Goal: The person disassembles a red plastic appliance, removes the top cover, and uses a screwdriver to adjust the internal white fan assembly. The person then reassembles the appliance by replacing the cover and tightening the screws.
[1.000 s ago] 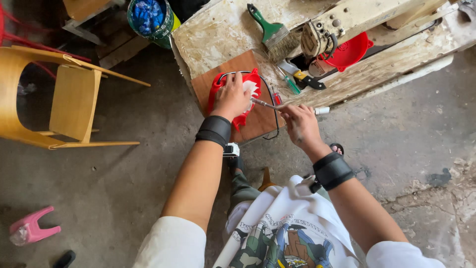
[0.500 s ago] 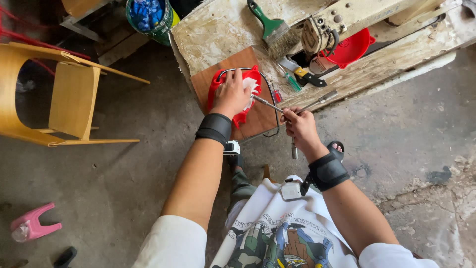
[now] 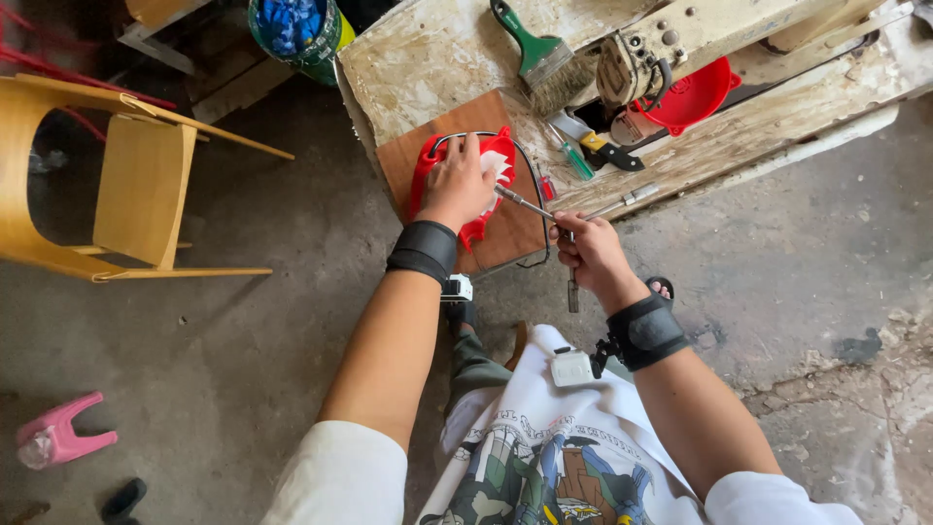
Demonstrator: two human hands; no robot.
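On the brown board (image 3: pixel 505 228) at the table (image 3: pixel 428 58) edge, the left hand (image 3: pixel 457 185) presses spread fingers flat on a red plastic housing (image 3: pixel 491 156), seemingly light, rigid, slippery, best gripped by its rim, while the right hand (image 3: pixel 583 248) grips a T-handled wrench (image 3: pixel 530 204), fingers closed.

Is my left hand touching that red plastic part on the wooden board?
Touching. The head view shows the left hand pressed flat on the red plastic part, fingers spread over its top, holding it on the wooden board.
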